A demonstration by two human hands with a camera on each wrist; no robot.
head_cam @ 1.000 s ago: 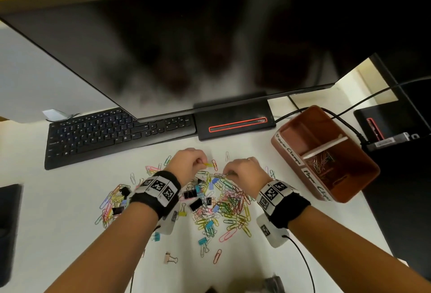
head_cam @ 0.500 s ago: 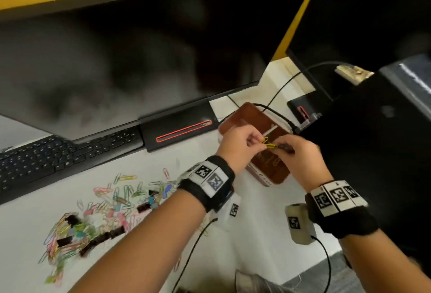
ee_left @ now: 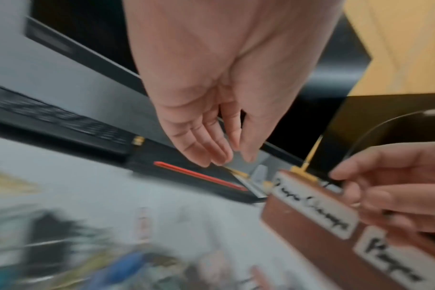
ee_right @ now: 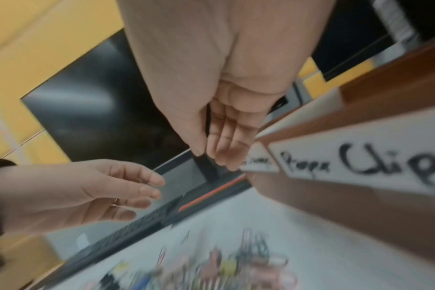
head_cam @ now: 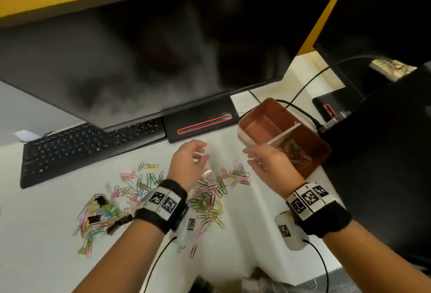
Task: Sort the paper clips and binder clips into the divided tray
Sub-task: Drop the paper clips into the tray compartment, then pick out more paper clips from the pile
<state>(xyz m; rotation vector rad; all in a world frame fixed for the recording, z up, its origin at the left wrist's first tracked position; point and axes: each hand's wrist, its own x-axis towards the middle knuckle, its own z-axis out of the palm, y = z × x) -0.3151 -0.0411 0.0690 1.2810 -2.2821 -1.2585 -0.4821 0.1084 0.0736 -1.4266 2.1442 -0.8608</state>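
A brown divided tray (head_cam: 253,110) stands at the right of the white desk, with a white divider and several coloured paper clips (head_cam: 297,152) in its near compartment. A loose pile of coloured paper clips (head_cam: 210,197) and a few black binder clips (head_cam: 94,219) lies on the desk in front of me. My left hand (head_cam: 200,152) hovers over the pile's far edge, fingers relaxed and holding nothing. My right hand (head_cam: 253,158) hovers beside the tray's near-left wall, fingers spread and holding nothing. The left wrist view shows the left hand (ee_left: 219,155) with straight fingers, and the right wrist view shows the right hand (ee_right: 219,155) likewise.
A black keyboard (head_cam: 81,145) lies at the back left under a large dark monitor (head_cam: 163,47), whose base (head_cam: 200,122) has a red strip. Black equipment (head_cam: 384,164) and cables (head_cam: 300,110) crowd the tray's right side. White labels (ee_right: 360,166) are on the tray's wall.
Both hands have come back from over the tray toward the pile. The yellow clip pinched between them half a second ago is gone from the fingers, which have opened.
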